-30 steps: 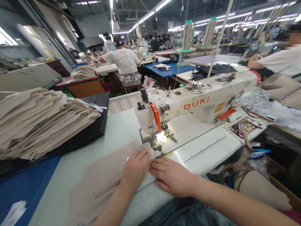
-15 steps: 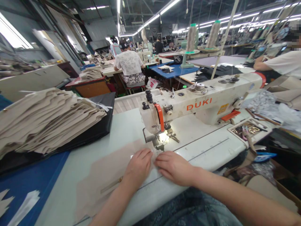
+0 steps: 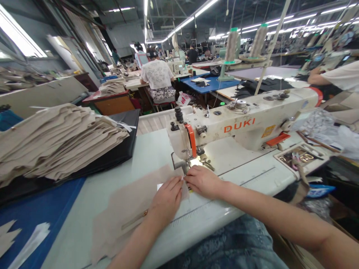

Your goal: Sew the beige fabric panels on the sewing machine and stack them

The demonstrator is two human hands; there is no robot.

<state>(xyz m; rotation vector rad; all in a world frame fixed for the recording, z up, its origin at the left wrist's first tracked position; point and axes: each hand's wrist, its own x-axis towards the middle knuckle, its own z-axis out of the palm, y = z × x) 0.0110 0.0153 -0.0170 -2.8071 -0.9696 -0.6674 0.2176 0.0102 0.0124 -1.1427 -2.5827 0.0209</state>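
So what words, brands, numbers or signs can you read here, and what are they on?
"DUKI": in orange letters on the sewing machine.
Yellow sticker on the machine: too small to read.
White bag: red marks, too blurred to read.
Ruler on the tabletop: any numbers are too faint.

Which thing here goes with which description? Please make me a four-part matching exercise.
1. Left hand
2. Tray
3. Cloth stack
4. Sewing machine

A. Lying on black material
B. Bearing orange letters
C. Resting on a beige fabric piece
D. Holding small items

Pairs: 1-C; 2-D; 3-A; 4-B.
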